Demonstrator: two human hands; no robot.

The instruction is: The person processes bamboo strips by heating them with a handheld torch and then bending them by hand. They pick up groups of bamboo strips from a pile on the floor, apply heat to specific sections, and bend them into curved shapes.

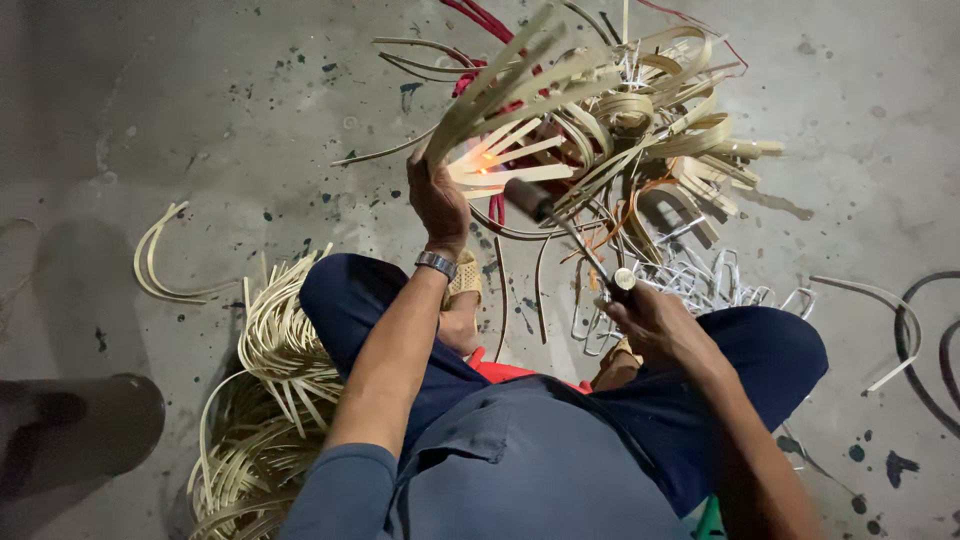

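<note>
my left hand [438,200] is closed tight around a bundle of pale cane strips [520,90], gripping them low down so that the long ends fan up and away from me. a small orange glow [487,158] shows on the strips just above my fist. my right hand [655,318] is wrapped around the handle of a thin torch-like tool [570,240], and its dark tip sits just beside the glowing spot, angled toward the bundle. i wear a metal watch [437,264] on the left wrist.

i am sitting on the concrete floor [200,110] with my knees apart, in dark blue trousers and a grey-blue shirt. past the bundle, toward the far edge of the floor, lies a tangle of bent cane loops [680,140] with some red strips [480,20] among them. a cluster of white wire shapes [720,285] lies near my right knee. by my left knee, a heap of loose pale strips [270,400] spreads toward the near edge, and a few curved strips [160,260] lie apart farther left. a dark cylinder [90,425] lies at the left edge, and a dark cable [925,340] curves at the right edge.
</note>
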